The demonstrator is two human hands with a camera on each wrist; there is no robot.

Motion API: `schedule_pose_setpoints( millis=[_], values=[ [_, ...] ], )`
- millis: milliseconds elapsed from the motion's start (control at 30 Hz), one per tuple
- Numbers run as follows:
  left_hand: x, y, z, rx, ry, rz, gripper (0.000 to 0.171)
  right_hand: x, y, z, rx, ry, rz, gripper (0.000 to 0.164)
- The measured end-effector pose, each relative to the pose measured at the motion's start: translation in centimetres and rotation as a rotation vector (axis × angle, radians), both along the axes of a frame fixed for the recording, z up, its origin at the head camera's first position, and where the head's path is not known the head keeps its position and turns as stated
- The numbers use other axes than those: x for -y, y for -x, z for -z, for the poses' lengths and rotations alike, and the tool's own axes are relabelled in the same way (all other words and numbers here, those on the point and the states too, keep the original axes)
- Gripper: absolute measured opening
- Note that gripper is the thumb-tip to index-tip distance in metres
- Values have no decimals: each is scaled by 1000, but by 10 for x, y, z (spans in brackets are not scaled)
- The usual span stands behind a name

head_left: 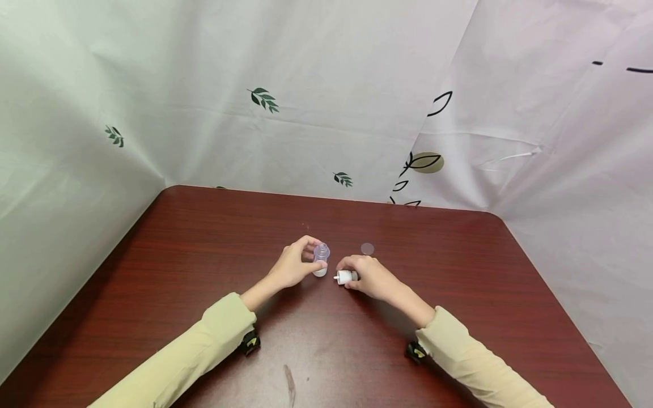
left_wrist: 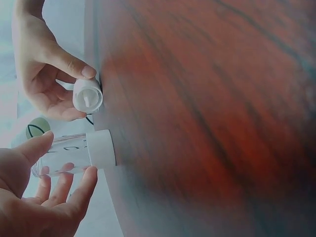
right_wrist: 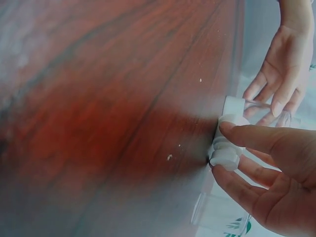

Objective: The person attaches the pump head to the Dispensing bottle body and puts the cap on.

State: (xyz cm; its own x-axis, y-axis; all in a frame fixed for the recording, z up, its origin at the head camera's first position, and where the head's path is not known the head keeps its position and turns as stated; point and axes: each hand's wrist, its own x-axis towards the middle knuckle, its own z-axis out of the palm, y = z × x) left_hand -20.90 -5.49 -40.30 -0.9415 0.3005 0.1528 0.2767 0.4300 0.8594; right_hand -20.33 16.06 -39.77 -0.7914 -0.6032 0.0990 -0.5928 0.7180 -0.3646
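A small clear bottle with a white base stands upright on the table. My left hand holds it, thumb on the near side and fingers round the far side. In the left wrist view the white base meets the tabletop. Just to the right, my right hand pinches a white pump top between thumb and fingers. This pump top lies on its side, its thin nozzle pointing toward the bottle. A small gap separates the two pieces in the head view.
A clear cap sits on the table just beyond my right hand; the right wrist view shows it as a see-through cup. The reddish-brown table meets white leaf-printed sheeting at its back and sides.
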Motion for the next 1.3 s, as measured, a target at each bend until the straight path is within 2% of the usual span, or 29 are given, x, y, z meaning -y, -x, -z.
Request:
schedule_pose_setpoints(
  millis=[733, 1300],
  values=[
    [0, 0, -2, -2, 3, 12, 39, 1, 0, 0, 16, 21, 13, 25],
    [1, -1, 0, 1, -5, 17, 39, 2, -8, -1, -56, 10, 14, 25]
  ],
)
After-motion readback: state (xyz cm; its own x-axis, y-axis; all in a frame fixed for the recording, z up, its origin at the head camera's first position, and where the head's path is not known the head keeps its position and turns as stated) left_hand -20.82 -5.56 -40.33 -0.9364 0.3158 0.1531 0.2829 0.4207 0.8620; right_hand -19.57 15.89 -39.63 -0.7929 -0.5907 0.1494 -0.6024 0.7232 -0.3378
